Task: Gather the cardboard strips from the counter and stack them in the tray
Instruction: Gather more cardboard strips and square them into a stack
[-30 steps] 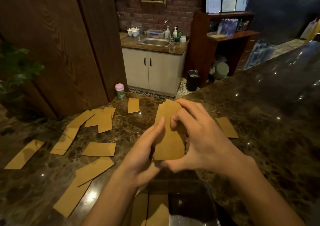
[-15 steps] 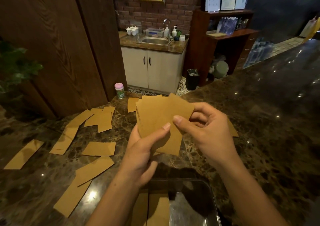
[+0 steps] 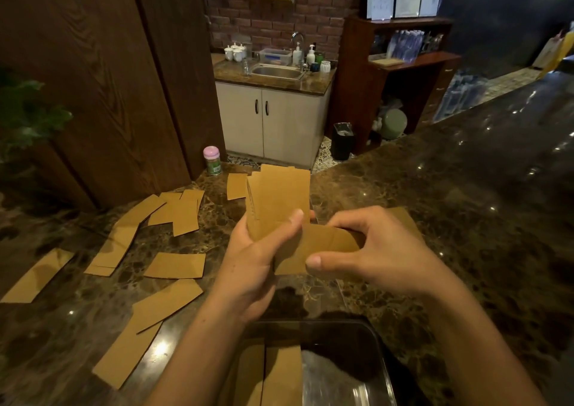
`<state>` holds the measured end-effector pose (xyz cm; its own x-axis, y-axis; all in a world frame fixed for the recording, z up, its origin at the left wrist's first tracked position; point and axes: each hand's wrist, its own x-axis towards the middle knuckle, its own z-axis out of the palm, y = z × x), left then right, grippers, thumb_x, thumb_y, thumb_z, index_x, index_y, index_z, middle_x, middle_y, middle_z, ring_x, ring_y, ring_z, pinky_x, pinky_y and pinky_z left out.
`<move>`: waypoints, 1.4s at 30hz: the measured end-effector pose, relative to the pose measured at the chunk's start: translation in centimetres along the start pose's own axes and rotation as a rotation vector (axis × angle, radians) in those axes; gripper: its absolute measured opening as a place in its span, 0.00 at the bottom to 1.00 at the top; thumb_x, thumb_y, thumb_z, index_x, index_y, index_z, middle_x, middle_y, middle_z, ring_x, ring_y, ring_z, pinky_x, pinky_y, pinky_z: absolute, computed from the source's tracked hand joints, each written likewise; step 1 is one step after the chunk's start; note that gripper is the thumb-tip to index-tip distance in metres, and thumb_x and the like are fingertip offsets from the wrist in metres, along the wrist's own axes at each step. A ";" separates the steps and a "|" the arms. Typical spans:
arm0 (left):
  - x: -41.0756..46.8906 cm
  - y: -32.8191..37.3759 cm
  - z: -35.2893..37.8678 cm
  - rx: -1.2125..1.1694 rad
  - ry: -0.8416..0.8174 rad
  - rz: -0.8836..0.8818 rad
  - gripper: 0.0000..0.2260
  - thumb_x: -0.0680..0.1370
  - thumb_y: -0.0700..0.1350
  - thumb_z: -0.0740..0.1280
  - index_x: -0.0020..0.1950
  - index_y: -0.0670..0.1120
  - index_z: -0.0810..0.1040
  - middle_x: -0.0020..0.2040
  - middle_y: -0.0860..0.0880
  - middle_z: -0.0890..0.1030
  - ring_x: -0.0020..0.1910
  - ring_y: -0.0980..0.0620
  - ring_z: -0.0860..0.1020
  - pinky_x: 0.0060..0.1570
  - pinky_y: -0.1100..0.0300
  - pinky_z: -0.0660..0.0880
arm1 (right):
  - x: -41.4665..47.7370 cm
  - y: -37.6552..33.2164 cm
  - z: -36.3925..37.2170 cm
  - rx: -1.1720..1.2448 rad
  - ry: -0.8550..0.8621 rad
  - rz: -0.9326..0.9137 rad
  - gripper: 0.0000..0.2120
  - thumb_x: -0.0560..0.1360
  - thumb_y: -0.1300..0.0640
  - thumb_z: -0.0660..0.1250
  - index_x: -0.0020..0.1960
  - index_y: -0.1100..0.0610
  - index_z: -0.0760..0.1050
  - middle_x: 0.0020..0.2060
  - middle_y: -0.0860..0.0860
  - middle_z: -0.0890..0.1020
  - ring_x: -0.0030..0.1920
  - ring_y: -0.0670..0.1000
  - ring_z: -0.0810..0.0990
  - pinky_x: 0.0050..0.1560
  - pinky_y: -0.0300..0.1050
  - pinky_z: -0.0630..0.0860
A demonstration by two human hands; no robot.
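Observation:
My left hand (image 3: 254,265) grips a small upright bundle of brown cardboard strips (image 3: 281,197) above the dark marble counter (image 3: 466,219). My right hand (image 3: 372,250) pinches one strip (image 3: 323,244) lying crosswise in front of that bundle. Several loose strips (image 3: 175,265) lie scattered on the counter to the left, and another strip (image 3: 407,219) peeks out behind my right hand. The metal tray (image 3: 375,346) sits at the near edge under my forearms, with strips (image 3: 279,374) lying in its left half.
A small pink-lidded jar (image 3: 212,160) stands at the counter's far edge. A wooden panel wall (image 3: 93,94) rises to the left with a green plant (image 3: 21,116). Beyond the counter are a sink cabinet (image 3: 273,119) and a black bin (image 3: 342,140).
The fanned strips held by both hands have been squared into an upright bundle in my left hand. My right hand has shifted right and now holds one strip sideways.

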<state>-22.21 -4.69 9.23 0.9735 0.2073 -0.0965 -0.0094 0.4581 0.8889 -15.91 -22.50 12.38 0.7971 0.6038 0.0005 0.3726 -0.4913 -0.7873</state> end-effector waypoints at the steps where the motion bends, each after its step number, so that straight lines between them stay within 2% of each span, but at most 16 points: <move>1: -0.1 0.1 0.1 -0.026 0.009 -0.028 0.21 0.75 0.54 0.68 0.66 0.51 0.76 0.53 0.45 0.87 0.51 0.48 0.86 0.45 0.52 0.82 | 0.0 0.2 0.1 0.030 0.024 0.001 0.08 0.70 0.46 0.81 0.45 0.48 0.86 0.37 0.48 0.87 0.35 0.47 0.85 0.33 0.40 0.80; 3: 0.0 0.2 -0.1 -0.102 0.042 -0.076 0.21 0.77 0.60 0.64 0.68 0.54 0.76 0.55 0.46 0.87 0.56 0.46 0.85 0.50 0.48 0.81 | -0.3 0.8 0.1 0.117 0.084 -0.011 0.07 0.73 0.47 0.78 0.42 0.51 0.87 0.34 0.46 0.85 0.33 0.44 0.82 0.33 0.36 0.75; 5: 0.2 0.4 -0.5 -0.163 0.114 -0.073 0.18 0.78 0.55 0.67 0.68 0.55 0.76 0.57 0.47 0.86 0.56 0.46 0.85 0.51 0.48 0.81 | -0.6 1.3 0.3 0.265 0.159 -0.025 0.08 0.76 0.50 0.74 0.43 0.53 0.88 0.35 0.48 0.86 0.35 0.45 0.83 0.35 0.37 0.77; 7: 0.2 0.4 -0.9 -0.177 0.149 -0.048 0.20 0.75 0.49 0.71 0.67 0.54 0.76 0.57 0.48 0.86 0.55 0.48 0.85 0.51 0.48 0.82 | -0.8 1.7 0.7 0.547 0.209 0.001 0.08 0.75 0.55 0.73 0.50 0.58 0.87 0.40 0.54 0.89 0.38 0.51 0.87 0.35 0.41 0.82; 9: 0.2 0.4 -1.0 -0.163 0.160 -0.031 0.22 0.72 0.46 0.73 0.66 0.54 0.76 0.56 0.49 0.86 0.56 0.48 0.85 0.54 0.47 0.82 | -0.7 1.8 1.3 0.813 0.228 0.063 0.16 0.72 0.57 0.74 0.59 0.59 0.83 0.47 0.58 0.89 0.43 0.55 0.89 0.38 0.44 0.85; 11: 0.1 0.2 -0.9 -0.155 0.154 -0.022 0.24 0.70 0.45 0.75 0.65 0.53 0.77 0.55 0.49 0.87 0.57 0.46 0.84 0.57 0.45 0.81 | -0.5 1.6 2.2 0.906 0.265 0.093 0.24 0.69 0.58 0.75 0.65 0.57 0.80 0.53 0.57 0.89 0.51 0.55 0.89 0.45 0.45 0.85; 14: 0.1 -0.1 -0.3 -0.114 0.129 0.007 0.24 0.68 0.43 0.75 0.64 0.52 0.77 0.54 0.47 0.87 0.55 0.46 0.85 0.54 0.46 0.82 | -0.3 1.0 3.4 0.876 0.247 0.079 0.24 0.69 0.58 0.75 0.66 0.53 0.80 0.56 0.53 0.88 0.58 0.54 0.87 0.56 0.52 0.84; 16: 0.1 -0.2 -0.1 -0.076 0.116 0.028 0.24 0.68 0.43 0.75 0.63 0.50 0.77 0.53 0.47 0.87 0.54 0.46 0.85 0.50 0.49 0.83 | -0.2 0.8 4.0 0.865 0.199 0.068 0.20 0.74 0.59 0.73 0.66 0.53 0.81 0.57 0.53 0.88 0.58 0.55 0.87 0.58 0.54 0.84; 20: 0.1 -0.2 -0.4 -0.067 0.109 0.081 0.22 0.68 0.40 0.75 0.61 0.48 0.78 0.51 0.47 0.87 0.51 0.47 0.86 0.46 0.55 0.83 | 0.0 0.7 4.2 0.842 0.231 0.067 0.16 0.78 0.62 0.71 0.66 0.55 0.81 0.55 0.52 0.88 0.56 0.53 0.87 0.55 0.51 0.85; 23: 0.0 -0.3 -0.6 -0.068 0.142 0.081 0.19 0.68 0.39 0.75 0.58 0.49 0.79 0.49 0.47 0.88 0.49 0.48 0.86 0.44 0.55 0.84 | 0.2 0.9 4.4 0.771 0.325 0.050 0.16 0.79 0.62 0.71 0.66 0.56 0.81 0.55 0.53 0.89 0.56 0.53 0.88 0.54 0.51 0.86; 28: -0.2 -0.5 -1.1 -0.090 0.188 0.059 0.16 0.71 0.39 0.74 0.55 0.52 0.77 0.43 0.54 0.88 0.42 0.56 0.87 0.35 0.60 0.82 | 0.3 1.0 3.8 0.776 0.376 0.022 0.17 0.79 0.62 0.70 0.67 0.54 0.79 0.54 0.51 0.89 0.54 0.52 0.88 0.51 0.49 0.86; 32: -0.2 -0.3 -1.1 -0.087 0.155 0.034 0.14 0.74 0.37 0.73 0.55 0.51 0.78 0.42 0.53 0.88 0.42 0.56 0.87 0.36 0.59 0.82 | 0.5 1.0 3.5 0.847 0.385 0.019 0.15 0.79 0.64 0.70 0.63 0.51 0.80 0.53 0.51 0.89 0.53 0.52 0.89 0.48 0.46 0.86; 34: -0.2 -0.3 -1.1 -0.094 0.147 0.012 0.14 0.74 0.36 0.73 0.56 0.50 0.78 0.45 0.51 0.88 0.45 0.53 0.87 0.39 0.57 0.83 | 0.7 1.0 3.3 0.848 0.398 0.004 0.15 0.79 0.64 0.70 0.63 0.51 0.80 0.53 0.51 0.89 0.53 0.53 0.89 0.49 0.46 0.86; 36: -0.2 -0.3 -1.2 -0.096 0.135 -0.015 0.15 0.74 0.40 0.73 0.60 0.49 0.78 0.49 0.48 0.88 0.48 0.50 0.87 0.40 0.56 0.83 | 0.7 1.0 2.9 0.801 0.398 -0.067 0.16 0.78 0.63 0.71 0.63 0.52 0.81 0.54 0.51 0.89 0.55 0.52 0.88 0.52 0.48 0.86; 39: -0.1 -0.2 -1.0 -0.093 0.084 -0.079 0.18 0.77 0.52 0.70 0.65 0.48 0.79 0.52 0.43 0.87 0.43 0.47 0.86 0.41 0.53 0.84 | 0.4 1.1 2.0 0.566 0.417 -0.312 0.15 0.75 0.64 0.73 0.60 0.53 0.83 0.51 0.50 0.89 0.54 0.52 0.87 0.53 0.49 0.85; 42: -0.1 0.1 -1.0 -0.190 0.050 -0.193 0.25 0.74 0.57 0.69 0.67 0.47 0.77 0.53 0.41 0.86 0.42 0.46 0.85 0.41 0.53 0.84 | 0.1 1.7 0.9 0.273 0.296 -0.569 0.24 0.68 0.82 0.73 0.57 0.61 0.85 0.53 0.53 0.89 0.59 0.54 0.86 0.61 0.50 0.82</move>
<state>-22.54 -3.82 8.93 0.9491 0.1405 -0.2820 0.1278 0.6464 0.7522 -15.57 -22.73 10.47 0.6238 0.5047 0.5968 0.6692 0.0496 -0.7414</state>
